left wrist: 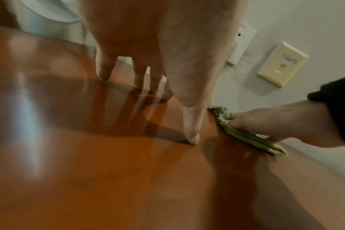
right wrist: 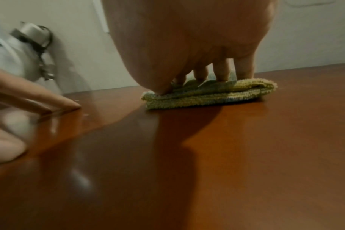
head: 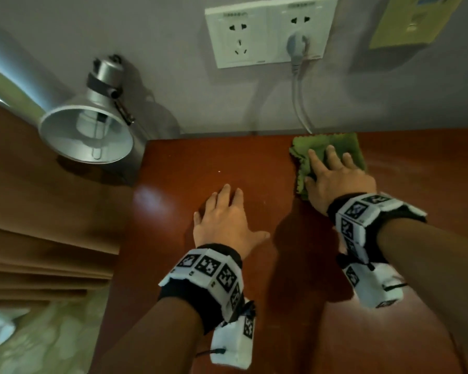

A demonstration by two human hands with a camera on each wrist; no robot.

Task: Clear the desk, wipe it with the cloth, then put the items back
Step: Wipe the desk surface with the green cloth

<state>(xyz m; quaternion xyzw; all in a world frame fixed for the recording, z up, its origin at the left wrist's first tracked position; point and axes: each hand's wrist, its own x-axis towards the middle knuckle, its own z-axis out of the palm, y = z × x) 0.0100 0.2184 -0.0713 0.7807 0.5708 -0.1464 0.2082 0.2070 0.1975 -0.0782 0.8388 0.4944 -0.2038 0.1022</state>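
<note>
cloth (head: pixel 346 147), pinned far right under the flat, ungrasping right hand (head: pixel 338 182), may bunch when pushed; left hand (head: pixel 224 222) rests flat, holding nothing.

A home study corner: glossy reddish wooden desk (head: pixel 200 163) against a grey wall (head: pixel 160 36), metal lamp (head: pixel 87 130), double wall socket (head: pixel 268 31).

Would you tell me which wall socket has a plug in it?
The right socket, above the cloth: a grey plug sits in it; the left socket is empty.
</note>
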